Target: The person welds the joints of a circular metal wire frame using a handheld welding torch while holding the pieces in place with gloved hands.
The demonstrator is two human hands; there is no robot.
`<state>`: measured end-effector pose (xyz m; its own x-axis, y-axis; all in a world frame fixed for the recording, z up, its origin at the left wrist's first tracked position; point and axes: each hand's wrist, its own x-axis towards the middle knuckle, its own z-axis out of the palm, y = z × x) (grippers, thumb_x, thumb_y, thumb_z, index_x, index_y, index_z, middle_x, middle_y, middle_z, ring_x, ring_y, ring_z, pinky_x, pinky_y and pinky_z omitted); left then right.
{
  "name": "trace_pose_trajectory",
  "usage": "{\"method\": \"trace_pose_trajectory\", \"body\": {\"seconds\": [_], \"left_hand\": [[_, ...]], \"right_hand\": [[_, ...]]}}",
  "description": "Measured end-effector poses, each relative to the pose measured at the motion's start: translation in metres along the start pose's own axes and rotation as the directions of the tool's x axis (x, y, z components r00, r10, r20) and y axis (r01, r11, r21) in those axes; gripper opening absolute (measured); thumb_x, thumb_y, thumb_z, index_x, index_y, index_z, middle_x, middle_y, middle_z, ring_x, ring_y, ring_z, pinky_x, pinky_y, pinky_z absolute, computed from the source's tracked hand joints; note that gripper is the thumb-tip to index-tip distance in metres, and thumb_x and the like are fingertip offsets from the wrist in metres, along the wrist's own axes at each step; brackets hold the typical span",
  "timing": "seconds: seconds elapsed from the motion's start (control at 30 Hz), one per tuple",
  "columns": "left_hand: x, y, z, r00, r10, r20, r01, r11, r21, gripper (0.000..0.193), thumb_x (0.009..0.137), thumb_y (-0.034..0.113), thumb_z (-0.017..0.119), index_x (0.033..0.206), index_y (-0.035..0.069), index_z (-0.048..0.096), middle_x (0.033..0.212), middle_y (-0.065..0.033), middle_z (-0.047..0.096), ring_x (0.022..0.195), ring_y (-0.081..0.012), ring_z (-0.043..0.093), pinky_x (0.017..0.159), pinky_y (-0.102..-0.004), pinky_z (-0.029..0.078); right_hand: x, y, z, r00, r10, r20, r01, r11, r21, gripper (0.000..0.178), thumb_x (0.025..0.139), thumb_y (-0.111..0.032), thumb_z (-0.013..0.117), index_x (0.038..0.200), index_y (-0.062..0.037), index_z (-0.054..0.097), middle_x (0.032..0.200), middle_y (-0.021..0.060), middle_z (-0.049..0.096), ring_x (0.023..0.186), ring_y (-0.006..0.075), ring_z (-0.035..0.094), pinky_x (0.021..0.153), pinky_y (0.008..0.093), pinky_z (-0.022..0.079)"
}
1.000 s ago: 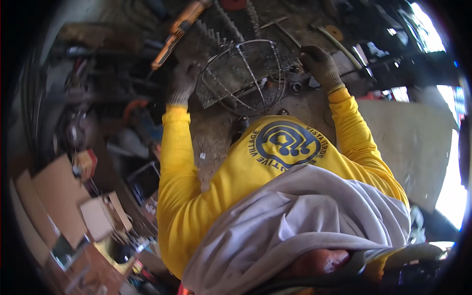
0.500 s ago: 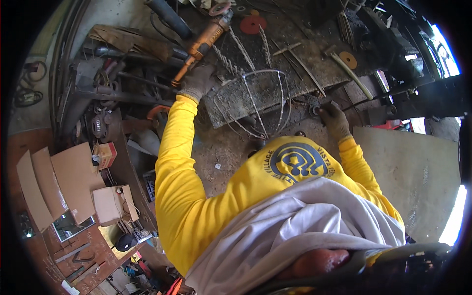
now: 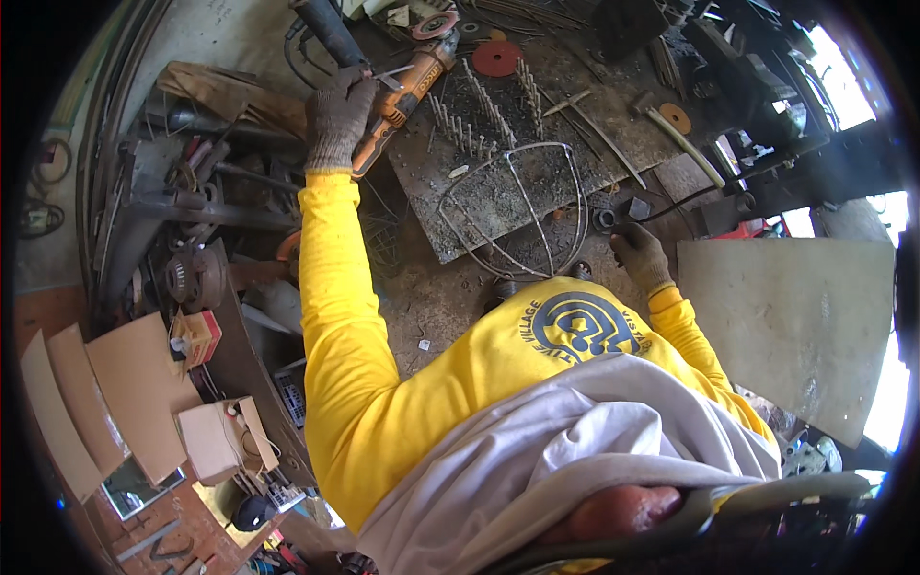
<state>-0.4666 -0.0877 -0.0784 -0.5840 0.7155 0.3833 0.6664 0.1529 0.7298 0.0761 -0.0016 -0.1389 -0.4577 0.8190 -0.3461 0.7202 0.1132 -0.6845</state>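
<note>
Head view. Person in a yellow long-sleeved shirt [image 3: 355, 287], both hands gloved. Left hand [image 3: 340, 110]: raised beside the orange angle grinder [image 3: 414, 88], fingers curled; a short pale rod [image 3: 391, 71] projects from the fingertips across the tool. Cannot tell whether this grip is closed on the rod or merely next to it. Grinder lies aslant, its disc end uppermost in view.

Right hand [image 3: 640, 255]: fingers loosely bent, near a small dark block [image 3: 638, 208]; inside of the grip hidden, so cannot tell how far open it is or whether it contains anything.

Wire frame [image 3: 523, 198]: between the two hands, apart from both, directly in front of the person's torso, overlapping the near edge of the dark, gritty surface [image 3: 422, 182] in view. Bent outer wires, one wire running down the middle. Beyond it, three rows of short pins [image 3: 492, 107]; farther back, a red disc [image 3: 496, 57]. Toward the right, a hammer [image 3: 685, 146] next to a smaller orange disc [image 3: 676, 118].
</note>
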Motion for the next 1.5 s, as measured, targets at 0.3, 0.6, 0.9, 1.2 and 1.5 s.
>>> {"method": "trace_pose_trajectory", "body": {"seconds": [0.3, 0.6, 0.9, 1.2, 1.5], "left_hand": [[0.073, -0.053, 0.046, 0.989, 0.076, 0.126, -0.135, 0.808, 0.574, 0.033, 0.094, 0.032, 0.056, 0.119, 0.015, 0.069, 0.117, -0.0136, 0.069, 0.11, -0.0362, 0.064, 0.095, -0.046, 0.051], [0.127, -0.109, 0.102, 0.959, 0.21, 0.191, -0.272, 0.873, 0.404, 0.024, 0.091, 0.023, 0.058, 0.107, 0.009, 0.07, 0.103, -0.0215, 0.069, 0.101, -0.0423, 0.065, 0.085, -0.0501, 0.05], [0.12, -0.143, 0.112, 0.832, -0.22, 0.508, -0.197, 0.739, 0.644, 0.04, 0.09, 0.02, 0.055, 0.125, 0.005, 0.065, 0.128, -0.0205, 0.065, 0.123, -0.0382, 0.059, 0.103, -0.0432, 0.046], [0.092, -0.105, 0.06, 0.917, -0.156, 0.367, -0.009, 0.912, 0.41, 0.04, 0.092, 0.025, 0.064, 0.121, -0.002, 0.066, 0.108, -0.016, 0.072, 0.092, -0.0268, 0.068, 0.088, -0.0363, 0.053], [-0.053, 0.046, 0.001, 0.94, -0.333, 0.081, 0.342, 0.897, -0.28, 0.025, 0.097, 0.016, 0.063, 0.115, -0.001, 0.065, 0.091, -0.0035, 0.067, 0.079, -0.0115, 0.062, 0.071, -0.0266, 0.052]], "right_hand": [[-0.05, 0.033, 0.032, 0.99, 0.123, -0.068, -0.115, 0.988, 0.1, 0.026, 0.094, -0.019, 0.066, 0.113, -0.0021, 0.067, 0.086, 0.0071, 0.07, 0.066, 0.0125, 0.064, 0.063, 0.029, 0.053], [-0.093, 0.063, 0.043, 0.966, 0.224, -0.132, -0.233, 0.971, -0.055, 0.029, 0.092, -0.025, 0.068, 0.113, -0.0042, 0.069, 0.096, 0.0106, 0.073, 0.074, 0.0198, 0.07, 0.07, 0.0327, 0.056], [-0.082, 0.046, 0.033, 0.941, 0.329, -0.084, -0.336, 0.937, -0.093, 0.039, 0.091, -0.038, 0.064, 0.115, -0.0079, 0.071, 0.113, 0.0172, 0.071, 0.106, 0.036, 0.067, 0.092, 0.043, 0.052], [-0.069, 0.058, 0.024, 0.974, 0.225, -0.008, -0.225, 0.969, -0.104, 0.035, 0.09, -0.034, 0.063, 0.115, -0.0099, 0.07, 0.113, 0.0161, 0.072, 0.106, 0.0353, 0.067, 0.092, 0.0422, 0.052], [-0.017, 0.08, -0.009, 0.996, 0.065, 0.058, -0.056, 0.988, -0.143, 0.038, 0.09, -0.037, 0.065, 0.116, -0.0099, 0.069, 0.113, 0.0178, 0.071, 0.107, 0.0374, 0.066, 0.092, 0.0437, 0.052]]}}
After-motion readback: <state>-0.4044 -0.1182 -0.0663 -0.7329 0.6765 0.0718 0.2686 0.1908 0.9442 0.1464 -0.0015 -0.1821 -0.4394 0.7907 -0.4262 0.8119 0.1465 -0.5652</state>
